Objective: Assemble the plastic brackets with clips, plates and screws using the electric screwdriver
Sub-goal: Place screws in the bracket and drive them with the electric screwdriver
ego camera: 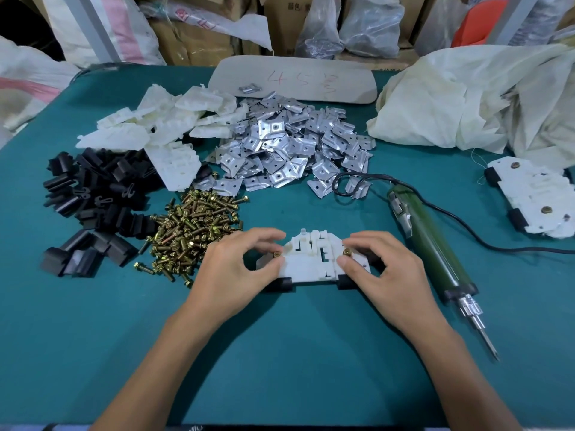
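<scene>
Both hands down on the white bracket (311,259) — left hand (239,272) and right hand (385,269) each pinching 1 brass screw (277,254). Light, stiff plastic, probably skittish — best steadied by its black-clipped ends.

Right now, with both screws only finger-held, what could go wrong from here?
1. The left brass screw and right brass screw, pinched by the left hand and right hand, may sit tilted in the white plastic bracket and cross-thread once driven.
2. Releasing the bracket to fetch the green electric screwdriver could let it shift on its black plastic clips.
3. The screwdriver's black cord loops over silver metal plates and may drag them.
</scene>
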Demonstrator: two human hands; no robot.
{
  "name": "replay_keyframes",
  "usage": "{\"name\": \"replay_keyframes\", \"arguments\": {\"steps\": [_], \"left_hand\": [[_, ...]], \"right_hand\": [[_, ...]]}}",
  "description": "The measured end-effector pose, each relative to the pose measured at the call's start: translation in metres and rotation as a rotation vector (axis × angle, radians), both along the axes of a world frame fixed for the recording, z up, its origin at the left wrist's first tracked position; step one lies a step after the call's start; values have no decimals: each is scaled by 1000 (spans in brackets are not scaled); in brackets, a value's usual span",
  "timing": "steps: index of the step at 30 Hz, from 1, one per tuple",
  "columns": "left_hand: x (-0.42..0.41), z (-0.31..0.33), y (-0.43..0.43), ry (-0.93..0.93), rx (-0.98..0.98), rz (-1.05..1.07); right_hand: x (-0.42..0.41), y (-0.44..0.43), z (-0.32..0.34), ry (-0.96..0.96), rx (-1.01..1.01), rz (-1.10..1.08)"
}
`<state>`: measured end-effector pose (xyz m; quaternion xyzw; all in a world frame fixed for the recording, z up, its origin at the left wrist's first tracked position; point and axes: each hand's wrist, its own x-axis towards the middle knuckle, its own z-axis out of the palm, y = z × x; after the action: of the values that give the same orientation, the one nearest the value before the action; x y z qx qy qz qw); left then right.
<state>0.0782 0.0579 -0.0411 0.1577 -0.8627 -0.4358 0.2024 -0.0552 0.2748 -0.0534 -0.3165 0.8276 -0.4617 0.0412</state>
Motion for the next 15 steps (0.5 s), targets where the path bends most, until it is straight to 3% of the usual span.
{"name": "replay_keyframes", "arguments": {"steps": [4,9,15], "left_hand": [[2,-1,1,9,26,-51],[-1,-3,2,-3,48,37],[0,1,2,-44,-11,-65]], "right_hand": [[2,1,0,23,-6,5],[2,-2,2,14,22,-13],[7,2,13,6,114,-1]]}}
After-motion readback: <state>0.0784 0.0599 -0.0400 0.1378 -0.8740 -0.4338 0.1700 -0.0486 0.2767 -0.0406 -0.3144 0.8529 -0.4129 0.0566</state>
